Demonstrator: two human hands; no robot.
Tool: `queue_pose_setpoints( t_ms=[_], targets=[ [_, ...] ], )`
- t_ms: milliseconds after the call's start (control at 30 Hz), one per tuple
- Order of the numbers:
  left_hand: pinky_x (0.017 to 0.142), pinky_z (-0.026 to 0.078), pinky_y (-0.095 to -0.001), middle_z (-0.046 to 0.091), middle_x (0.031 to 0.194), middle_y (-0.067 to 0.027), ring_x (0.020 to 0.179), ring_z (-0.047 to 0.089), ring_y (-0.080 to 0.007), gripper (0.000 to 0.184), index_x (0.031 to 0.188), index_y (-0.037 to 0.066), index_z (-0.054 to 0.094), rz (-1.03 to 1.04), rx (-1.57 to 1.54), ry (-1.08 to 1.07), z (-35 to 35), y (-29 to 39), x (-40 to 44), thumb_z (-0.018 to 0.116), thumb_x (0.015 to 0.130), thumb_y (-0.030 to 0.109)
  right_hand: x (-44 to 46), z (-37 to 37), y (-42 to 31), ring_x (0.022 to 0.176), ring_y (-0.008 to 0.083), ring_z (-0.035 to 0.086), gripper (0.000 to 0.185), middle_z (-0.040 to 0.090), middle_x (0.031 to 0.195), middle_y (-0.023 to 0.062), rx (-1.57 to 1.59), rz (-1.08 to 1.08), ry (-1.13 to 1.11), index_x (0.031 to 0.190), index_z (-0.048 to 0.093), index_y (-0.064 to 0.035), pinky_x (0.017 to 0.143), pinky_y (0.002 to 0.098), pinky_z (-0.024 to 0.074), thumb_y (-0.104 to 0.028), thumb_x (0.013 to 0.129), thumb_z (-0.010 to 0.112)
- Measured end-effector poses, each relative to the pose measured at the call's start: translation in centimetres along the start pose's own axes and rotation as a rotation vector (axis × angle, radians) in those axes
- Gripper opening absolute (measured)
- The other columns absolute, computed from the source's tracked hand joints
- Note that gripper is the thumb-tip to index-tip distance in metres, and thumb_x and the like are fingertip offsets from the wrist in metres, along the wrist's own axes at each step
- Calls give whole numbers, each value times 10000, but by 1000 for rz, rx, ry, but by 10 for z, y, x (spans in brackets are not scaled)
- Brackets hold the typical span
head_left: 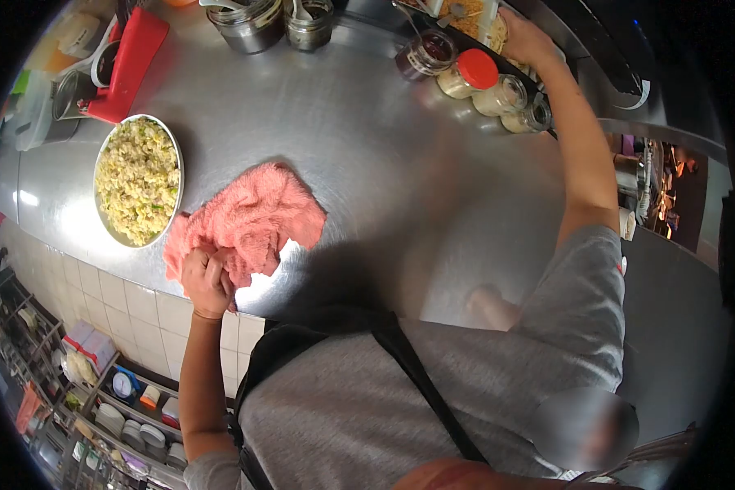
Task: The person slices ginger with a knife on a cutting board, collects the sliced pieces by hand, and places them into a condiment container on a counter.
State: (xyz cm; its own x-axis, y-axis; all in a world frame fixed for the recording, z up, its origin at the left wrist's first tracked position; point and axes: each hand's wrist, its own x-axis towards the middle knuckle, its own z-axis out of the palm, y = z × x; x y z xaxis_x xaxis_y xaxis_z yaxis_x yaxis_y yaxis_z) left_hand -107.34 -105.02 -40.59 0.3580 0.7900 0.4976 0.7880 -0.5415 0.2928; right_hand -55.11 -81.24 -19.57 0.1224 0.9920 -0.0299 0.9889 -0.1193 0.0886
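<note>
My left hand [207,282] is closed on a crumpled pink cloth [257,214] at the near edge of the steel counter, its fingers curled into the fabric. Just beyond the cloth, to the left, stands a white oval plate [180,175] heaped with fried rice [139,181] with green bits in it. My right hand [527,41] reaches far out to the upper right, over a container of pale yellow, crumbly food [493,31]. Its fingertips are hidden, so what it holds, if anything, does not show.
Beside my right forearm stand a dark red sauce jar [425,55], a red-lidded jar [473,72] and two open glass jars [500,96]. Two spooned pots [249,26] sit at the back. A red holder [129,65] is at the left. Shelves with dishes [131,429] lie below.
</note>
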Motion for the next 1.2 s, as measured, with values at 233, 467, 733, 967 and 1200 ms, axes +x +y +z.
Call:
queue_pose_setpoints(
  t_ms=[233, 467, 733, 967, 1200],
  targets=[
    [621, 417, -384, 495, 749, -61, 700, 536, -261, 281, 956, 120, 665, -6, 6, 2, 0, 1, 0, 582, 705, 24, 43, 57, 46, 1194, 376, 580, 467, 604, 1264, 254, -182, -84, 378, 1272, 549, -68, 979, 455, 484, -179, 825, 623],
    [620, 416, -385, 483, 740, -61, 695, 531, -258, 270, 947, 124, 672, -4, -8, 19, 0, 1, 2, 586, 709, 32, 53, 14, 92, 1238, 345, 550, 591, 575, 1326, 191, 2, -298, 73, 1329, 550, -58, 1049, 386, 438, -72, 752, 678],
    [607, 404, -386, 448, 716, -63, 678, 516, -260, 261, 948, 125, 674, -1, -8, 27, 1, 0, 0, 588, 719, 35, 21, 43, 90, 1184, 306, 601, 472, 640, 1252, 163, -145, -388, 129, 1269, 619, -52, 1031, 366, 449, 99, 836, 508],
    [607, 407, -377, 450, 716, -61, 674, 517, -257, 272, 944, 132, 675, 6, -23, 58, 1, 2, 2, 593, 709, 23, 69, 44, 148, 1119, 272, 647, 362, 692, 1149, 186, 126, -190, 32, 1175, 675, -12, 967, 367, 491, 50, 854, 518],
    [618, 415, -374, 465, 725, -64, 688, 528, -256, 283, 946, 129, 679, 1, 2, 27, 0, 0, -1, 592, 701, 17, 60, 61, 129, 1088, 250, 650, 348, 682, 1162, 156, 176, -230, 41, 1173, 653, -16, 955, 356, 484, 7, 850, 525]
  ],
)
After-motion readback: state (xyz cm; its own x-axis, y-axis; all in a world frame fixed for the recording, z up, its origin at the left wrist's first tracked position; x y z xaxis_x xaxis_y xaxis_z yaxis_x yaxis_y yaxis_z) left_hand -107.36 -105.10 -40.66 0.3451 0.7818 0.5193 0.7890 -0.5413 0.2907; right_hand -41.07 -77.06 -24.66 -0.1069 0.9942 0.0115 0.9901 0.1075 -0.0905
